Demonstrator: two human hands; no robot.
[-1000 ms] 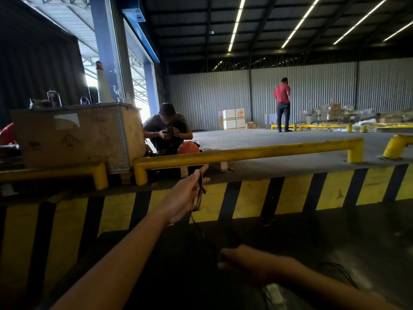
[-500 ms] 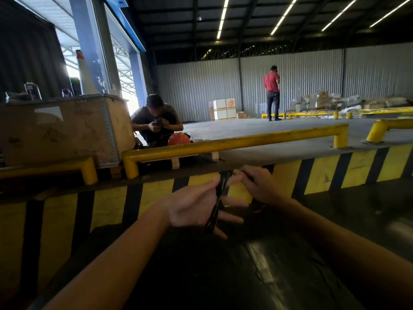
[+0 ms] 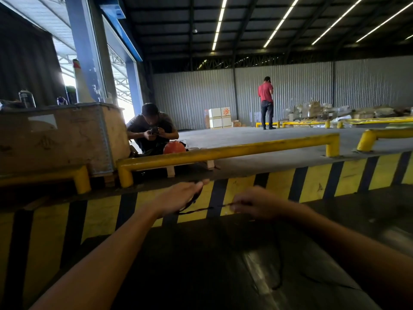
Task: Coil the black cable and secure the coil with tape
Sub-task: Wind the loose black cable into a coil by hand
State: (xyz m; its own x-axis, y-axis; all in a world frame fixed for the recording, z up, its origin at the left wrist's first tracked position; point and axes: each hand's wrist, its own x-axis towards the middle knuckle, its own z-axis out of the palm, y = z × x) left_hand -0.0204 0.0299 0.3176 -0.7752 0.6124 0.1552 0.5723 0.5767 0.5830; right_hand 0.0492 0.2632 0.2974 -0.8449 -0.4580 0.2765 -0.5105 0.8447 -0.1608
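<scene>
My left hand (image 3: 178, 198) is raised in front of the striped kerb with loops of the thin black cable (image 3: 194, 211) hanging across its palm and fingers. A strand of the cable runs rightward from there to my right hand (image 3: 257, 204), which pinches it between thumb and fingers. From my right hand the loose end drops down over the dark floor, faint and hard to follow. No tape is visible.
A yellow-and-black striped kerb (image 3: 279, 184) runs across just beyond my hands, topped by a yellow rail (image 3: 223, 151). A wooden crate (image 3: 55, 139) stands at left. One person crouches (image 3: 152, 128) behind the rail; another stands (image 3: 266, 101) far back by the wall.
My right hand rose from low on the floor up to my left hand, then drew away to the right with a strand of cable. My left hand stayed up with the loops.
</scene>
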